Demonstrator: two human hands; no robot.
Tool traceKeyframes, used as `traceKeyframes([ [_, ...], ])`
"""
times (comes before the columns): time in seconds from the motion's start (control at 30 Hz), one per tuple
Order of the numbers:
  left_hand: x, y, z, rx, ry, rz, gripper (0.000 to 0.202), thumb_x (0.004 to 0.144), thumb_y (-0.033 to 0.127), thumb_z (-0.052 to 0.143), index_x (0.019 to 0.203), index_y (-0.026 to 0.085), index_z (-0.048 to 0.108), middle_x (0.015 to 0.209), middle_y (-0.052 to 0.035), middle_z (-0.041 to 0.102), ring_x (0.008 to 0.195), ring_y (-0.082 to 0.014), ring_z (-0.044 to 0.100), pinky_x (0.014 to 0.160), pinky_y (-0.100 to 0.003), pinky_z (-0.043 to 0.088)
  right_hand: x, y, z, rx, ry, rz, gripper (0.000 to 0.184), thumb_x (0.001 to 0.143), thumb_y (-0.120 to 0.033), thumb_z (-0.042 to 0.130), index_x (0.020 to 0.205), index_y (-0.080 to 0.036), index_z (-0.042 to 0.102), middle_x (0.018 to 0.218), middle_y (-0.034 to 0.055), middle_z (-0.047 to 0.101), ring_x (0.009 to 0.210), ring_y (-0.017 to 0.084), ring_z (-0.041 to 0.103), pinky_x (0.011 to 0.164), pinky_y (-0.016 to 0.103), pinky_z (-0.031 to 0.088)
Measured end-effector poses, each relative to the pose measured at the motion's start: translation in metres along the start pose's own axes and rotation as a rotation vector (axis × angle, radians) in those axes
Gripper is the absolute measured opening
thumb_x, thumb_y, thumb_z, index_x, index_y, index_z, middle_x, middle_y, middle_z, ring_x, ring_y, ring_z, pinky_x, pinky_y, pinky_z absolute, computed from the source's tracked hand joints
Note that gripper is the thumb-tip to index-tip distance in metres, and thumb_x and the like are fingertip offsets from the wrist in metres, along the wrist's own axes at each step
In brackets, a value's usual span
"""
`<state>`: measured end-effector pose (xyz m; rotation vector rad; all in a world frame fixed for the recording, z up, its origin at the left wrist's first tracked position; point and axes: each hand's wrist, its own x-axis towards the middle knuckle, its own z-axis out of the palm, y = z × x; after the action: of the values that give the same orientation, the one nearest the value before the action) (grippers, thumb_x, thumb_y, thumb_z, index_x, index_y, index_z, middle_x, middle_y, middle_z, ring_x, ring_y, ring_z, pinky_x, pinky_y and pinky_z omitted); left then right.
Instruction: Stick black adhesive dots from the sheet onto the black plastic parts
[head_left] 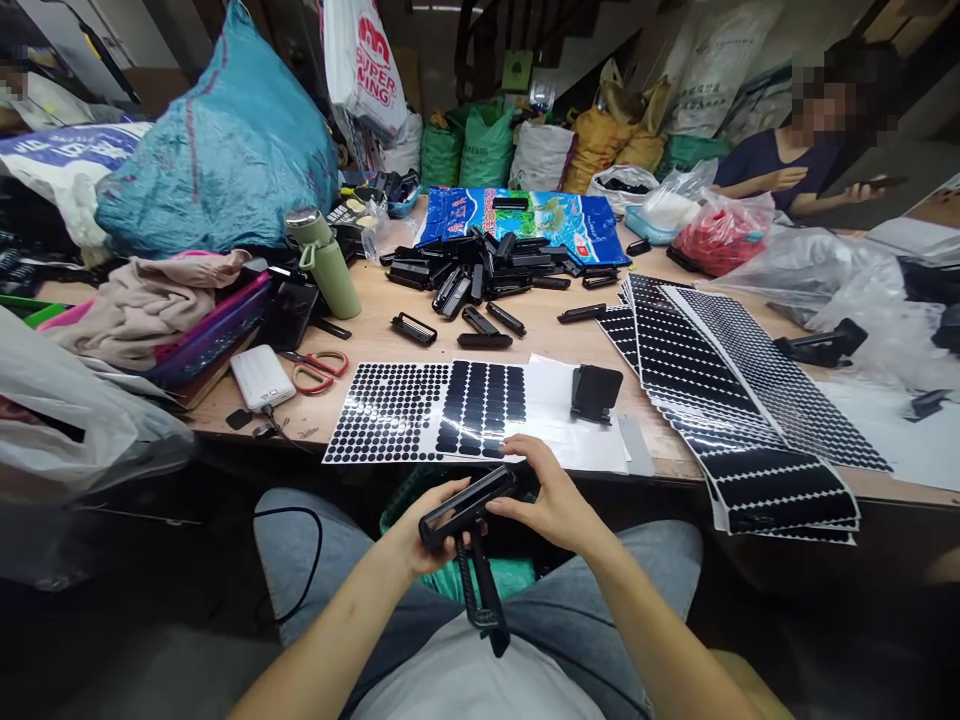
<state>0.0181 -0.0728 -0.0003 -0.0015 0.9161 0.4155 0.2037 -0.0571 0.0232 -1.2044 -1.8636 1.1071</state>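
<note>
Left hand [421, 525] gripping black stand [466, 507] over lap [652, 565]; right hand [553, 502] at its end, fingers parted, contact unclear. Sticker sheets [481, 410], scissors [307, 361] on worktop [375, 335] ahead.

A wooden table [375, 335] carries black-patterned sheets [386, 410], scissors [313, 362], a bottle [335, 278] and black parts [484, 270].

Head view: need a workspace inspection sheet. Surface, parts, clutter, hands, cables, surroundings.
Surface: wooden table, crowded.
Job's things: black assembly in hand; pile of black parts on the table; dot sheet beside strip sheet near the front edge.
Clutter: red-handled scissors, white device, green flask.
Hands: left hand holds the assembly; right hand at its far end, fingers spread, contact unclear.
Cables: black cable loops over the left knee.
Surroundings: stuffed sacks behind; another person at right.
</note>
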Motion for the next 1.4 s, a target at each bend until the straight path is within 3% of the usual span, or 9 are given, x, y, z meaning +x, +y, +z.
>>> traceKeyframes([
  [0.27, 0.027, -0.017, -0.015, -0.001, 0.074, -0.125, 0.037, 0.082, 0.039, 0.044, 0.079, 0.005, 0.059, 0.055, -0.0133, 0.063, 0.036, -0.0138, 0.057, 0.026, -0.014, 0.04, -0.005, 0.028, 0.004, 0.064, -0.245, 0.121, 0.022, 0.07, -0.04, 0.061, 0.08, -0.02, 0.062, 0.075, 0.0008, 0.061, 0.073, 0.015, 0.056, 0.074, 0.033, 0.044],
  [0.4, 0.033, -0.017, -0.029, -0.037, 0.139, -0.086, 0.023, 0.081, 0.027, 0.045, 0.077, 0.007, 0.057, 0.05, -0.008, 0.06, 0.033, -0.0095, 0.053, 0.025, -0.01, 0.035, -0.011, 0.031, 0.011, -0.005, -0.353, -0.012, 0.027, 0.059, -0.04, 0.072, 0.081, -0.024, 0.066, 0.091, 0.0019, 0.063, 0.098, 0.022, 0.053, 0.1, 0.052, 0.018],
  [0.5, 0.037, -0.023, -0.035, 0.098, 0.189, 0.057, 0.026, 0.08, 0.033, 0.047, 0.082, 0.01, 0.058, 0.054, -0.006, 0.061, 0.039, -0.0145, 0.059, 0.028, -0.016, 0.041, -0.012, 0.033, 0.013, 0.043, -0.345, 0.014, 0.016, 0.07, -0.038, 0.062, 0.079, -0.026, 0.066, 0.084, -0.0005, 0.065, 0.089, 0.019, 0.057, 0.101, 0.055, 0.009],
  [0.63, 0.044, -0.03, -0.041, 0.608, 0.39, 0.319, 0.035, 0.076, 0.043, 0.049, 0.095, 0.015, 0.059, 0.074, -0.0068, 0.066, 0.036, -0.0154, 0.057, 0.028, -0.022, 0.04, -0.008, 0.045, 0.013, 0.272, -0.354, 0.254, 0.026, 0.074, -0.041, 0.056, 0.085, -0.019, 0.065, 0.075, 0.0011, 0.064, 0.07, 0.015, 0.056, 0.081, 0.038, 0.04],
  [0.73, 0.042, -0.028, -0.039, 0.71, 0.544, 0.554, 0.052, 0.08, 0.053, 0.038, 0.101, 0.011, 0.059, 0.081, -0.0111, 0.065, 0.041, -0.0134, 0.057, 0.031, -0.021, 0.039, -0.003, 0.05, 0.011, 0.443, -0.406, 0.409, 0.032, 0.07, -0.043, 0.061, 0.086, -0.015, 0.065, 0.074, 0.002, 0.062, 0.067, 0.013, 0.054, 0.066, 0.027, 0.041],
  [0.87, 0.016, -0.019, -0.024, 0.577, 0.24, 0.869, 0.058, 0.076, 0.047, 0.051, 0.126, 0.018, 0.043, 0.098, -0.0093, 0.062, 0.081, -0.0179, 0.06, 0.061, -0.026, 0.052, 0.005, 0.041, 0.011, 0.509, -0.522, 0.424, 0.029, 0.069, -0.041, 0.063, 0.084, -0.016, 0.064, 0.072, 0.0, 0.06, 0.064, 0.011, 0.051, 0.063, 0.025, 0.038],
  [0.97, -0.007, -0.011, -0.017, 0.608, 0.131, 0.87, 0.057, 0.066, 0.032, 0.067, 0.12, 0.022, 0.05, 0.1, -0.0059, 0.059, 0.082, -0.0186, 0.059, 0.064, -0.031, 0.054, 0.027, 0.026, 0.018, 0.363, -0.478, 0.311, 0.028, 0.075, -0.043, 0.054, 0.081, -0.017, 0.062, 0.073, 0.0004, 0.06, 0.065, 0.012, 0.053, 0.063, 0.025, 0.038],
  [1.13, -0.036, 0.012, -0.036, 0.353, 0.435, 1.041, 0.034, 0.064, 0.031, 0.069, 0.092, 0.014, 0.06, 0.083, -0.0028, 0.059, 0.075, -0.0168, 0.06, 0.06, -0.032, 0.056, 0.097, 0.007, 0.057, -0.288, -0.109, 0.093, 0.021, 0.084, -0.031, 0.043, 0.09, -0.019, 0.059, 0.093, 0.0044, 0.063, 0.085, 0.015, 0.056, 0.074, 0.026, 0.039],
  [1.4, -0.065, 0.029, -0.07, 0.136, 0.593, 1.244, 0.038, 0.055, 0.027, 0.074, 0.087, 0.014, 0.059, 0.087, -0.0018, 0.058, 0.079, -0.0168, 0.059, 0.062, -0.031, 0.056, 0.146, 0.007, 0.115, -0.485, -0.124, 0.178, 0.011, 0.075, -0.009, 0.049, 0.079, -0.01, 0.059, 0.09, 0.0191, 0.061, 0.084, 0.025, 0.058, 0.068, 0.032, 0.038],
])
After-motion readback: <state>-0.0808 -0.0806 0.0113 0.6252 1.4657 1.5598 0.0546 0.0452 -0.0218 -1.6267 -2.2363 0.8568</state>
